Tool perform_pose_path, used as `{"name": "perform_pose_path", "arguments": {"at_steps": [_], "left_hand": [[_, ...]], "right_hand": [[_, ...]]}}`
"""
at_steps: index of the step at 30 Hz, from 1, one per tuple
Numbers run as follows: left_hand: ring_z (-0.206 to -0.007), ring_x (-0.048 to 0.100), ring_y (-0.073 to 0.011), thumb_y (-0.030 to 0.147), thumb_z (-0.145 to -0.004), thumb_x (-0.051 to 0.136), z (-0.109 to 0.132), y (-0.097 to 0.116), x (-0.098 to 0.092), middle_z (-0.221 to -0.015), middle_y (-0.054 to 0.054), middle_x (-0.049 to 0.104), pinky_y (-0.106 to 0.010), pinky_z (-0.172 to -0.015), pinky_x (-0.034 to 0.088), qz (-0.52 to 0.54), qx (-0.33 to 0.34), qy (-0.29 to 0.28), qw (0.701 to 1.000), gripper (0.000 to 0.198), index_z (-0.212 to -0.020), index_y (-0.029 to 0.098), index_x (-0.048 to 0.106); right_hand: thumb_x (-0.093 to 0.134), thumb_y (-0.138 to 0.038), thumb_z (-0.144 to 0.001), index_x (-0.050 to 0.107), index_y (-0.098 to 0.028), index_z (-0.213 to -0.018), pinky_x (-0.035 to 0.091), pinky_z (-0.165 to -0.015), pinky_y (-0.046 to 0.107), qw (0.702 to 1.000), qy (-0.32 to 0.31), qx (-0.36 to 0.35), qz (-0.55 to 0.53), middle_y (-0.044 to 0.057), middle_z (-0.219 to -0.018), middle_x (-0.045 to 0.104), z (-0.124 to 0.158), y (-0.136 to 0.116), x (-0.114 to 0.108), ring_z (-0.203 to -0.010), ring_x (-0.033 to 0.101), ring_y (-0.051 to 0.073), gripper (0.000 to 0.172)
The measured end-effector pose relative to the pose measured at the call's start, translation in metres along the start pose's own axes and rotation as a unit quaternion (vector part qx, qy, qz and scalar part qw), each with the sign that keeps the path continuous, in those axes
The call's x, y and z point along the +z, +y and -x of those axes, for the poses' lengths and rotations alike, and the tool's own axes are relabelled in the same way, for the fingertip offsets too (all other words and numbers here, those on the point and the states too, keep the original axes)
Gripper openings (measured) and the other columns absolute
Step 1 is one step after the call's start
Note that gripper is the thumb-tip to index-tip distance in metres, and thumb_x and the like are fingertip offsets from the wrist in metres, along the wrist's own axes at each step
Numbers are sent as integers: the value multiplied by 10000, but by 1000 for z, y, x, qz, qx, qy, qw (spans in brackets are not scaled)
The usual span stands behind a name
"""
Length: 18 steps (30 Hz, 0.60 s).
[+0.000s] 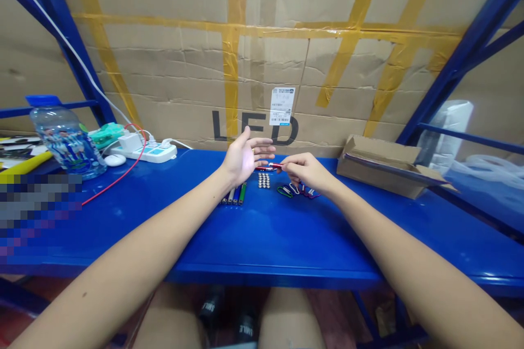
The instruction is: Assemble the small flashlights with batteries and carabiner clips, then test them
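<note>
Nearest, a row of torches [234, 196] lies left of the grip; small silver parts [264, 180] sit just before it. The right hand [305, 169] pinches 1 red torch [277, 166], pointed at the open, unladen left hand [244, 159]. A loose pinch could drop it, scattering those parts. Farther right, 1 open box [379, 169] hides its contents.

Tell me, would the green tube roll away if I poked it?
Perhaps: the green tube looks slim and rounded. Its shiny surface may feel slippery. The blue tube beside it might block rolling that way.
</note>
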<state>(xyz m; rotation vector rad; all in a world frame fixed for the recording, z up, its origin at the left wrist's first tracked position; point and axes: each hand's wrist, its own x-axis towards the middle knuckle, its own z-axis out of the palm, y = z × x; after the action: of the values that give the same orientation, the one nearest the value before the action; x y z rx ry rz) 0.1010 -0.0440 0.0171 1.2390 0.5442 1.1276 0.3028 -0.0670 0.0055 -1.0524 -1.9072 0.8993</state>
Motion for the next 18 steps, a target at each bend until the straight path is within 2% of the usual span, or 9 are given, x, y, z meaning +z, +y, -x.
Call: {"name": "perform_pose_path", "arguments": {"at_steps": [7,18], "left_hand": [[-1017,660,-296,732,-872,363,0,-1,1,-1051,-165,721,-410,-847,508,2,-7,-1,1000,690,-1022,134,673],[-1044,651,-309,743,-865,350,0,-2,1,-1081,-172,713,-408,-823,507,-14,-11,-1,1000,713,-1058,136,671]], "right_hand": [[569,-359,-768,634,-170,-712,358,-437,266,1000,29,5,-12,-67,-434,409,1,-5,1,-391,393,98,206],[542,-337,-728,617,-170,-627,292,-421,264,996,84,10,12,-59,-403,378,2,-13,3,-374,329,83,210]]}}
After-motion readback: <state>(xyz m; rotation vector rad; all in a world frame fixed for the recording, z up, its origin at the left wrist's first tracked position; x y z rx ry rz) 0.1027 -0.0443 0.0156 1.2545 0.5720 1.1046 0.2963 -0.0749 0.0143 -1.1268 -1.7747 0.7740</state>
